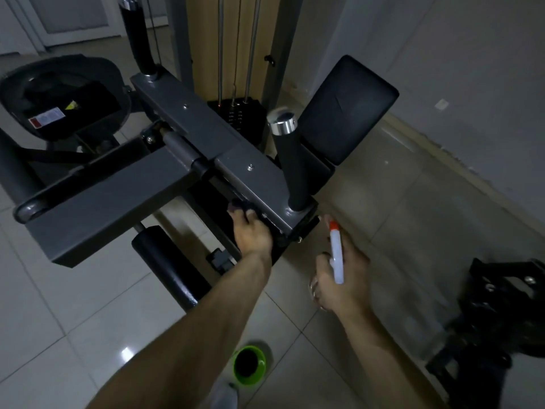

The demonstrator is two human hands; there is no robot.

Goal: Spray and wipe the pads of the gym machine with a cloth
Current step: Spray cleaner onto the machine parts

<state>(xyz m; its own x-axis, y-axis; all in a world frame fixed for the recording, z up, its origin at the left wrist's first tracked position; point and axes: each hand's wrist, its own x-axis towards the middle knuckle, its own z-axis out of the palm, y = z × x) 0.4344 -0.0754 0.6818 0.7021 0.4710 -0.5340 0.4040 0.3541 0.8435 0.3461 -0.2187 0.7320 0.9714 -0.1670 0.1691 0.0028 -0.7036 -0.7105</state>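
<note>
Cloth [237,205] was gripped in the left hand [252,233] at the machine frame's [259,184] edge. Right hand [343,283], just beside it, held the spray bottle [336,256], nozzle forward. Black pad [348,110] stood beyond the right hand.

Dim room, glossy pale floor tiles [59,335], grey wall [442,69].

left grip [252,233] curled, arm outstretched, right grip [343,280] clenched

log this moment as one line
left hand: holds dark cloth at machine frame | right hand: grips spray bottle, nozzle near frame | square pad: untouched
</note>
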